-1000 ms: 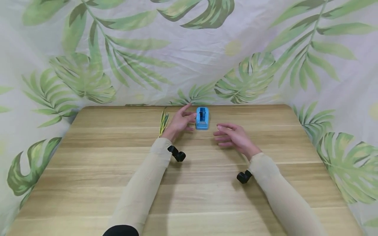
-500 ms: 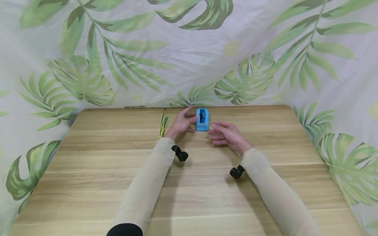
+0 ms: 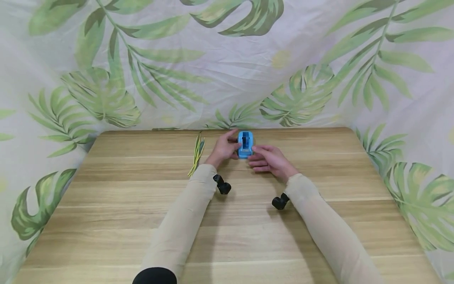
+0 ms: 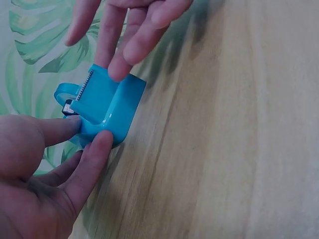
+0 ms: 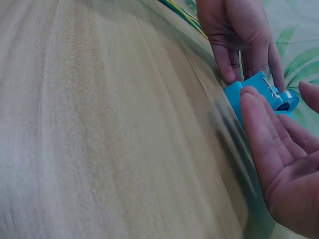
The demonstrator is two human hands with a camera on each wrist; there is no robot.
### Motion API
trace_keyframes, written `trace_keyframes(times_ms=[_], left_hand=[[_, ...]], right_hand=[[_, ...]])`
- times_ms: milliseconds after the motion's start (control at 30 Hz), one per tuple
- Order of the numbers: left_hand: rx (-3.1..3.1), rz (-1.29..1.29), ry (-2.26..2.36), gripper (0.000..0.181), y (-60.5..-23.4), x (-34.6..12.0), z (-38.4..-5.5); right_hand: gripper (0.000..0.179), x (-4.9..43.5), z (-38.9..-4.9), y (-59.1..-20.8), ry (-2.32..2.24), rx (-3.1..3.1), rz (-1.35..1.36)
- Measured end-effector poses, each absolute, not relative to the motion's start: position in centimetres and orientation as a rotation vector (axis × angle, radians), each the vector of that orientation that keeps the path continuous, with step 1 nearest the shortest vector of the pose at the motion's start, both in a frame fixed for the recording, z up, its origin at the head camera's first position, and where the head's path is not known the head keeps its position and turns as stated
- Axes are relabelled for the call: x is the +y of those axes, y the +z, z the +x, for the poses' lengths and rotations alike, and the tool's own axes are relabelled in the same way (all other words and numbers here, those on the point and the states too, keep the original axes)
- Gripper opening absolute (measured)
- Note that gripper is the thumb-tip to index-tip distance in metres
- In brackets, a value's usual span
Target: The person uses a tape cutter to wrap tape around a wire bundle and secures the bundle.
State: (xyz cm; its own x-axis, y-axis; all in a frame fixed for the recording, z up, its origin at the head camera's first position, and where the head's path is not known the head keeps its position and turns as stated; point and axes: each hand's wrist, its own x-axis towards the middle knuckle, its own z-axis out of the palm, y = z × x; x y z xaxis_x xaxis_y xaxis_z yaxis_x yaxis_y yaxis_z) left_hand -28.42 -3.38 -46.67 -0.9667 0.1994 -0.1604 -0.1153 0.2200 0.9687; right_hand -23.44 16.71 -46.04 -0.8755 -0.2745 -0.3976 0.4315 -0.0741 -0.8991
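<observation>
A blue tape dispenser [image 3: 245, 145] with a toothed cutter edge stands at the table's back edge, between both hands. In the left wrist view, the left hand [image 4: 47, 174] has its thumb and a fingertip at one side of the dispenser [image 4: 117, 102], fingers fairly straight. The right hand [image 3: 271, 161] is at the opposite side, fingertips right at its front corner; in the right wrist view its extended fingers [image 5: 259, 114] overlap the dispenser's side. Neither hand wraps around it. The left hand [image 3: 224, 150] partly covers the dispenser's left edge in the head view.
A bundle of thin yellow and green strands [image 3: 196, 156] lies on the wooden table [image 3: 124, 221], left of the left hand. Behind the table hangs a leaf-patterned cloth [image 3: 227, 59]. Both wrists carry small black cameras [image 3: 223, 186] close above the tabletop.
The right hand has moved left, from apart to the dispenser's right side. The left hand has shifted slightly right against its left side. The dispenser stays in about the same place.
</observation>
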Motion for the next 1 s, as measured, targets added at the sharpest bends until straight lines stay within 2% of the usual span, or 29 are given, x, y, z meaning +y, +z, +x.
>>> trace_keyframes(times_ms=[433,1000], left_hand=[[2.297,0.084,1.786,0.056,-46.8,-3.2,-28.1],[2.435,0.14,1.698,0.054,-46.7,-3.1,-28.3]], right_hand=[[0.047,16.3,-24.1,-46.0,-1.989,1.711,0.176],[0.035,14.8,-24.8,-46.4,-2.014,1.664,0.225]])
